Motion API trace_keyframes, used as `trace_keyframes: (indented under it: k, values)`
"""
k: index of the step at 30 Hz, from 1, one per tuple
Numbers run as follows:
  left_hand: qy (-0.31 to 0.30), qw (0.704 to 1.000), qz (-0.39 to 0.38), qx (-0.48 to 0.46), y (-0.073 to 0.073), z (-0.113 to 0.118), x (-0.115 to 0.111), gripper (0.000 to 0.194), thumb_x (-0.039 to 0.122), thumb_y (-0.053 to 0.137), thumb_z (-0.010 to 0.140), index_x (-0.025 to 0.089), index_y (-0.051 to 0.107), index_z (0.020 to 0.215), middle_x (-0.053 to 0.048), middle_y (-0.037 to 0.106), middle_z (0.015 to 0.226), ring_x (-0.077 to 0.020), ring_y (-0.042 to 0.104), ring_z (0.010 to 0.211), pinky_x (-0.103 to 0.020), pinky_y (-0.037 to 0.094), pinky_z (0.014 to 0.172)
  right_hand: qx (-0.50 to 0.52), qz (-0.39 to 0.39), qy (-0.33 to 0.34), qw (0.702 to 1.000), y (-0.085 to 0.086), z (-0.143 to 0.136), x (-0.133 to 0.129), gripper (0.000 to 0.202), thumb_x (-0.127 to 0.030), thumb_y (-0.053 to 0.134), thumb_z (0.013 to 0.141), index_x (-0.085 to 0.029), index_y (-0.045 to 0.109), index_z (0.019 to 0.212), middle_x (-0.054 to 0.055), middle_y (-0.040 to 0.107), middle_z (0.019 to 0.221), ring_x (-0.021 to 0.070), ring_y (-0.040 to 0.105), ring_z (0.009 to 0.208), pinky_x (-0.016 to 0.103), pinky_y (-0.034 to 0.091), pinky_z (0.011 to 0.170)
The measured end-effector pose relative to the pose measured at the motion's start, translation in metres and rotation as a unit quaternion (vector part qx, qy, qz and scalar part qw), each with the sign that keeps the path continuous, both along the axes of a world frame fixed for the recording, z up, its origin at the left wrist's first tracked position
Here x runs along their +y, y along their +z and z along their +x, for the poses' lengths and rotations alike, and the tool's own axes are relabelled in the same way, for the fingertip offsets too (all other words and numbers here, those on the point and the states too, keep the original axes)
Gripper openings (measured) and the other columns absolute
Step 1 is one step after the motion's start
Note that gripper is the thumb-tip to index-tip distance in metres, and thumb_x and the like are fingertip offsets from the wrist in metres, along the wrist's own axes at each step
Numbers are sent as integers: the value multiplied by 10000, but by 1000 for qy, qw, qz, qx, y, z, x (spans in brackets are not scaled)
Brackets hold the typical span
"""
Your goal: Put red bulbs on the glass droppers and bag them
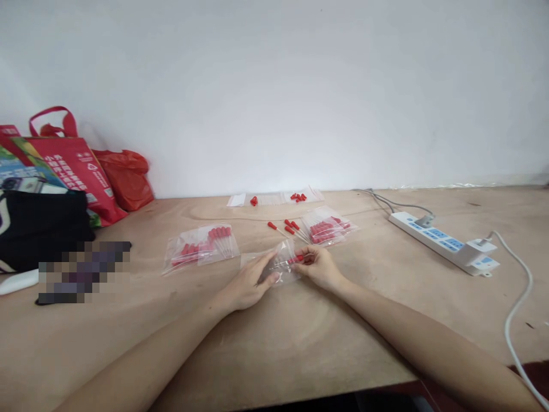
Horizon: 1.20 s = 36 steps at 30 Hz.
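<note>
My left hand [253,280] is closed on a clear plastic bag [285,252], its thumb at the near side. At the right edge of that bag, my right hand [319,267] pinches a dropper by its red bulb [295,259]; the thin tube points left toward the bag, and I cannot tell how far inside it reaches. Just beyond my hands lie several loose red-bulbed droppers [290,227]. A clear bag of droppers [323,230] lies beyond my right hand. Two more filled bags [189,252] overlap to the left of my left hand.
Along the wall lie loose red bulbs [299,197] and thin clear tubes [270,199] on plastic bags. A white power strip [441,240] with cables stands at right. Shopping bags [81,171] and a black cloth bag [43,229] crowd the left, near a pixelated dark object [86,274].
</note>
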<state>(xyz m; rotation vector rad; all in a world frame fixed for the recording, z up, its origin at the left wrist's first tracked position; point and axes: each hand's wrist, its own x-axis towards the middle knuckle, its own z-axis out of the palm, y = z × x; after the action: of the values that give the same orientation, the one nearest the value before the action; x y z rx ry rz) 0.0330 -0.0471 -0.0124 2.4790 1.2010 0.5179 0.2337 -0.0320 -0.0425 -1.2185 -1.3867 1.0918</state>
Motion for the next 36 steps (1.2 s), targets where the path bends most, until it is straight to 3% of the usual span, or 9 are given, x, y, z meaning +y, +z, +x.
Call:
trace_keyframes:
  k: [5,12,19,21,25,28,31,34,36]
  values:
    - [-30,999,10,36,5,-13,6,391,333,465,825,193,480,1190,-69,460,1278,-214,382,1199,-391,308,998,36,-53,3,998,6,19,6,322,-278,739,440,-143,583,687,-11,598,560,91,498,479,235,387,492]
    - [-29,999,31,13,-1,-12,9,382,310,506,802,187,509,1164,-65,522,1218,-211,427,1162,-394,321,991,9,25,31,999,4,16,1,304,-269,691,535,-145,587,792,-11,590,649,80,484,527,226,378,518]
    - [-41,998,26,33,-1,-13,9,374,310,466,824,202,483,1181,-66,502,1235,-204,410,1175,-393,309,994,-4,19,70,997,1,9,-1,329,-256,664,577,-155,537,864,3,600,728,88,509,563,224,395,536]
    - [-32,999,19,26,0,-15,8,364,324,475,815,209,480,1160,-69,482,1251,-207,417,1168,-387,323,982,-17,30,50,998,-2,10,2,316,-252,650,583,-152,534,860,5,598,720,90,508,557,230,401,545]
    - [-3,1000,7,-6,4,-18,7,267,363,542,753,190,507,953,-94,450,1258,-234,452,1124,-378,382,913,-105,82,-53,990,-1,19,13,230,-230,602,618,-150,559,829,22,596,758,96,502,569,237,407,558]
    - [0,1000,1,-16,7,-19,7,222,369,566,725,187,480,817,-92,489,1201,-234,485,1074,-367,408,865,-203,126,-95,966,9,22,30,119,-183,534,664,-154,576,772,20,601,715,112,523,596,236,409,573]
    - [-12,1000,4,-25,7,-20,7,204,362,564,723,192,457,760,-81,508,1172,-219,498,1051,-357,404,860,-311,153,-92,934,25,12,54,120,-154,497,702,-157,595,772,30,631,759,126,564,702,234,414,661]
    - [-17,999,0,-36,7,-22,7,191,349,563,722,193,458,756,-80,511,1180,-218,501,1050,-357,398,864,-419,122,-43,899,38,-12,80,198,-216,514,740,-160,586,915,57,642,897,147,573,835,235,411,730]
    - [-20,999,-10,-42,7,-23,7,161,337,540,744,192,476,767,-78,528,1164,-212,512,1039,-352,394,867,-442,103,-32,891,43,-31,94,296,-260,555,725,-152,562,1000,93,632,953,183,572,879,257,418,727]
